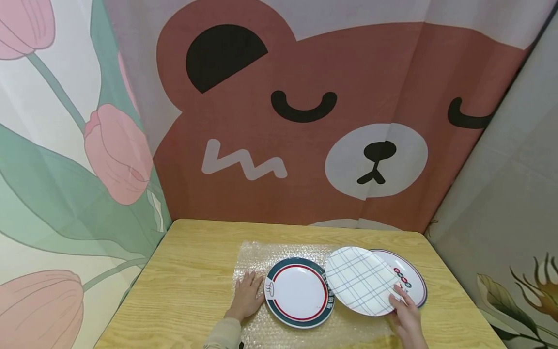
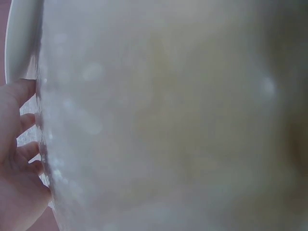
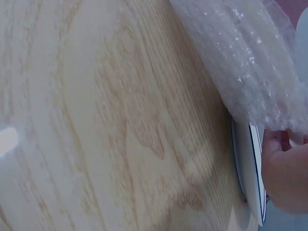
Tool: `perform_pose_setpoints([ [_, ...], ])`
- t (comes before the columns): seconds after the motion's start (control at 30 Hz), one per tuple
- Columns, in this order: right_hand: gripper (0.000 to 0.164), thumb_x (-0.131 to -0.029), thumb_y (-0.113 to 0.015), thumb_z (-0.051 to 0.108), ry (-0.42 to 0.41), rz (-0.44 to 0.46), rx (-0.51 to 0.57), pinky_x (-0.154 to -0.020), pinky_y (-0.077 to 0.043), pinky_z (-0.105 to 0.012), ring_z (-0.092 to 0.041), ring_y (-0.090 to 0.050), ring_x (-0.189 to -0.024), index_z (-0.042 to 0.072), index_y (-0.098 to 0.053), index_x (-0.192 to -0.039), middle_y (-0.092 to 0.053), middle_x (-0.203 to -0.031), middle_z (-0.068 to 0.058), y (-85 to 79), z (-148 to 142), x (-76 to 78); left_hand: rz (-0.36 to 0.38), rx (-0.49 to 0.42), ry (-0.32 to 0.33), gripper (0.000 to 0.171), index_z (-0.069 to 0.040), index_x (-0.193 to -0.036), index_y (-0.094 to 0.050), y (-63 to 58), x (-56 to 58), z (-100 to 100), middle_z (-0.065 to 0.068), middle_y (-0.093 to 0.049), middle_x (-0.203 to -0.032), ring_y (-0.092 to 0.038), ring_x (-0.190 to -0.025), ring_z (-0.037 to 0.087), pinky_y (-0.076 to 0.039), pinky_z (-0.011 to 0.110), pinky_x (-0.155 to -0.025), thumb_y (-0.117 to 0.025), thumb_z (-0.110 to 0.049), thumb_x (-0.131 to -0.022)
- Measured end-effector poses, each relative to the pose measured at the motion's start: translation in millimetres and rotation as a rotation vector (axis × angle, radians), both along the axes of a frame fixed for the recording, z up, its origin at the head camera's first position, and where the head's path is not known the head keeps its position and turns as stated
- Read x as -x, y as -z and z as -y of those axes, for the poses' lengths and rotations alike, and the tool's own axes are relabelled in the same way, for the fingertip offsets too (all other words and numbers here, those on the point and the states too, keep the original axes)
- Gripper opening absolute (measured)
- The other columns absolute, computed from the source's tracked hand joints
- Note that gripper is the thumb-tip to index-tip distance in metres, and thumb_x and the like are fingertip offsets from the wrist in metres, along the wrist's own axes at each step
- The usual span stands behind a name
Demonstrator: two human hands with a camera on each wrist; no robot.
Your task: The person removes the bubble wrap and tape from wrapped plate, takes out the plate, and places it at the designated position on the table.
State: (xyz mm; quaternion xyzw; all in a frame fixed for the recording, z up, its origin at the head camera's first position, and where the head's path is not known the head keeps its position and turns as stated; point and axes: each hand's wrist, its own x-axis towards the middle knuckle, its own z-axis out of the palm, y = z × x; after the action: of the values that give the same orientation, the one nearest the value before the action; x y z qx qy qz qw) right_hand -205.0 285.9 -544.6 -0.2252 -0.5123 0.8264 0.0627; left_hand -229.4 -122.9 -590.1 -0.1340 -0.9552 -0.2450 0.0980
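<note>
In the head view, my left hand (image 1: 246,296) lies flat on a sheet of bubble wrap (image 1: 257,254), its thumb side right at the rim of a white plate with a dark blue-green border and red ring (image 1: 298,293). My right hand (image 1: 406,312) pinches the right edge of a white checkered plate (image 1: 359,278), thumb on top. This plate is tilted and overlaps both the bordered plate's right side and a white plate with a dark rim and red-and-dark motifs (image 1: 417,286). The left wrist view shows my fingers (image 2: 29,122) against the wrap.
The wooden table (image 1: 196,271) extends left of the wrap and behind the plates. A curtain with a bear print (image 1: 244,203) hangs at its back edge. Floral cloth (image 1: 65,194) hangs on the left, and a pale printed cloth (image 1: 501,218) on the right.
</note>
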Motion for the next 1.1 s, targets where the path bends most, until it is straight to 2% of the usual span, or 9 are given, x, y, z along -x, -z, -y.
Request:
perform_pose_setpoints([
  [0.3, 0.036, -0.084, -0.059, 0.005, 0.047, 0.047, -0.121, -0.068, -0.047, -0.015, 0.004, -0.055, -0.073, 0.041, -0.058, -0.081, -0.059, -0.073, 0.018, 1.7, -4.2, 0.6, 0.015, 0.007, -0.001, 0.046, 0.002, -0.116, -0.054, -1.5, 0.1, 0.0, 0.029, -0.041, -0.127, -0.03, -0.12, 0.048, -0.019, 0.063, -0.095, -0.057, -0.025, -0.08],
  [0.47, 0.033, -0.084, -0.058, 0.008, 0.06, 0.085, -0.17, -0.069, -0.046, -0.013, 0.006, -0.054, -0.074, 0.037, -0.053, -0.099, -0.058, -0.073, 0.021, 2.7, -6.3, 3.1, 0.016, 0.012, 0.0, 0.045, 0.002, -0.116, -0.054, -2.0, 0.4, 0.5, 0.029, -0.041, -0.127, -0.03, -0.12, 0.048, -0.019, 0.063, -0.094, -0.057, -0.025, -0.08],
  [0.53, 0.032, -0.085, -0.057, 0.008, 0.068, 0.077, -0.161, -0.067, -0.046, -0.013, 0.005, -0.054, -0.073, 0.037, -0.055, -0.097, -0.058, -0.072, 0.021, 2.0, -6.9, 2.7, 0.014, 0.012, 0.001, 0.045, 0.002, -0.116, -0.054, -2.3, 0.3, 0.7, 0.029, -0.042, -0.126, -0.03, -0.12, 0.048, -0.019, 0.063, -0.094, -0.057, -0.025, -0.08],
  [0.7, 0.039, -0.083, -0.057, 0.0, 0.086, 0.009, -0.023, -0.061, -0.047, -0.015, 0.001, -0.056, -0.068, 0.037, -0.063, -0.075, -0.06, -0.071, 0.014, -0.9, -8.9, -0.4, 0.018, -0.001, 0.0, 0.046, 0.003, -0.117, -0.054, -2.3, 0.4, 0.7, 0.029, -0.041, -0.127, -0.03, -0.12, 0.048, -0.018, 0.063, -0.095, -0.057, -0.025, -0.08],
  [0.9, 0.04, -0.083, -0.054, -0.003, 0.115, 0.0, 0.033, -0.057, -0.047, -0.016, -0.001, -0.056, -0.064, 0.034, -0.065, -0.073, -0.06, -0.069, 0.01, -1.4, -11.2, -2.6, 0.016, -0.01, 0.003, 0.046, 0.003, -0.117, -0.053, -1.0, 0.3, 0.5, 0.029, -0.041, -0.127, -0.029, -0.12, 0.048, -0.018, 0.063, -0.095, -0.057, -0.024, -0.08],
  [1.1, 0.038, -0.083, -0.056, -0.002, 0.137, 0.001, 0.01, -0.058, -0.048, -0.015, 0.0, -0.056, -0.065, 0.035, -0.063, -0.074, -0.059, -0.07, 0.012, 0.2, -13.3, -3.1, 0.0, -0.014, 0.007, 0.045, 0.003, -0.116, -0.054, -1.2, 0.3, 0.2, 0.03, -0.041, -0.126, -0.03, -0.12, 0.049, -0.018, 0.063, -0.094, -0.057, -0.023, -0.08],
])
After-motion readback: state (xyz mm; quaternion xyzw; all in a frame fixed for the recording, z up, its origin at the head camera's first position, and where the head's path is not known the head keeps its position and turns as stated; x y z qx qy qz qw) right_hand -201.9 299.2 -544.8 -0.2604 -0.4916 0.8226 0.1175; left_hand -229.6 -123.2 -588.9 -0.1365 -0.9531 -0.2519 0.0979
